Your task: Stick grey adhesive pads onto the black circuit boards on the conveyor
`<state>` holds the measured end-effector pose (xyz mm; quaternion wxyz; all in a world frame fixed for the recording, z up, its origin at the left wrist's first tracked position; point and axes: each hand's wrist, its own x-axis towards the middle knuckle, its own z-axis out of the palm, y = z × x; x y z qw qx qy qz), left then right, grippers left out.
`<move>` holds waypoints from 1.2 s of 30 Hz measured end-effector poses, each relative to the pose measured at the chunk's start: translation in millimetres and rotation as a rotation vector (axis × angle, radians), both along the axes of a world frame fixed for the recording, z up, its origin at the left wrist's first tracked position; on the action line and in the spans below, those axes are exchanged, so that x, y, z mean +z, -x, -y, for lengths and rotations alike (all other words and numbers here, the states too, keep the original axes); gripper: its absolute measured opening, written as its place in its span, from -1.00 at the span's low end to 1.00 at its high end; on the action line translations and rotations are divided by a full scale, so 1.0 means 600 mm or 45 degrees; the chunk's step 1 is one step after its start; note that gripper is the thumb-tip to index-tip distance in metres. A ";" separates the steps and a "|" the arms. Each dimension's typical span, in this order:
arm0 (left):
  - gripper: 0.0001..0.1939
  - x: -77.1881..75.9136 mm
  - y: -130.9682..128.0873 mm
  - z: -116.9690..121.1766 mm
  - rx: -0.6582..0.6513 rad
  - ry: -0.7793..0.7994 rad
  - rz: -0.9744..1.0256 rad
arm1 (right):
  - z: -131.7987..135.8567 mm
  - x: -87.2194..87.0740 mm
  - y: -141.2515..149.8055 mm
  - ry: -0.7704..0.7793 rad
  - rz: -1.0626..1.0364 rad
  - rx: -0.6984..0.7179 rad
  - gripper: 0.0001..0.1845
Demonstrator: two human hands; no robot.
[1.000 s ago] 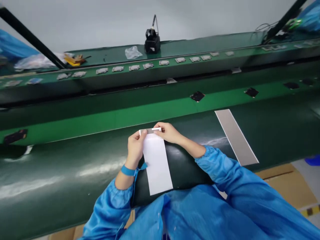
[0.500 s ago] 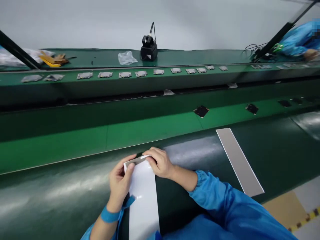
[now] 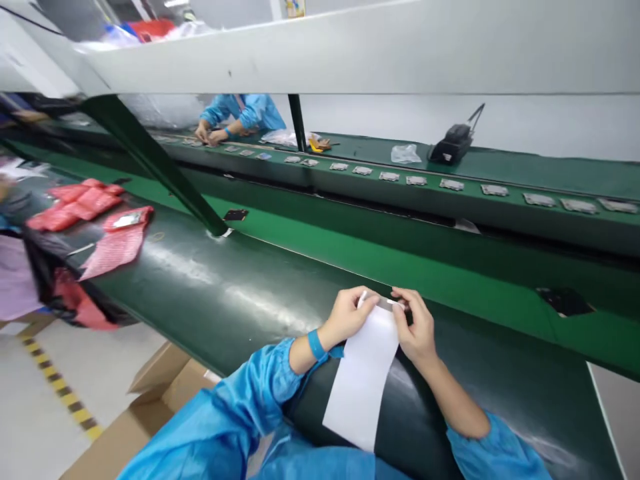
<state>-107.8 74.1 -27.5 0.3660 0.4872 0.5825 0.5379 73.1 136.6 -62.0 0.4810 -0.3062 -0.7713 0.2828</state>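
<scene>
A long white strip (image 3: 364, 373) hangs down towards me, its top end bent over so that a narrow grey band shows. My left hand (image 3: 350, 312) pinches the top left corner between thumb and fingers, and a blue band circles that wrist. At the top right corner, my right hand (image 3: 416, 323) grips the same strip, thumb in front and fingers behind. Both hands are above the dark green table mat (image 3: 240, 293). Part of another grey strip (image 3: 607, 407) with a white edge shows at the far right.
Beyond the mat runs a green conveyor belt (image 3: 310, 250) carrying dark square boards (image 3: 565, 301). Several small boards (image 3: 451, 185) line a ledge behind it. Red bubble-wrap bags (image 3: 83, 203) lie left, near a slanted green post (image 3: 155, 167). A co-worker's hands (image 3: 213, 135) are across the line.
The view has swung left, bringing the post, red bags and co-worker into sight. Both my hands still hold the strip's bent end; the other grey strip has shifted to the right edge of view.
</scene>
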 end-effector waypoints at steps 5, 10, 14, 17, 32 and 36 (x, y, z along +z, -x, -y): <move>-0.68 0.032 0.058 -0.009 -0.182 0.017 -0.110 | -0.005 0.029 0.051 0.259 0.005 0.059 -0.82; -0.61 0.015 0.087 -0.009 -0.035 -0.036 -0.176 | -0.005 0.013 0.104 0.114 0.030 -0.006 -0.77; -0.67 -0.021 0.093 -0.012 0.012 -0.036 -0.353 | -0.013 -0.015 0.105 -0.128 0.269 -0.025 -0.77; -0.68 -0.051 0.099 -0.030 0.136 0.011 -0.363 | -0.029 -0.031 0.099 -0.069 0.428 0.000 -0.79; -0.72 -0.024 0.088 -0.020 -0.008 0.045 -0.332 | -0.008 -0.018 0.089 -0.123 0.176 -0.015 -0.82; -0.71 -0.023 0.088 -0.020 -0.067 0.043 -0.304 | -0.006 -0.014 0.086 -0.181 0.184 -0.058 -0.87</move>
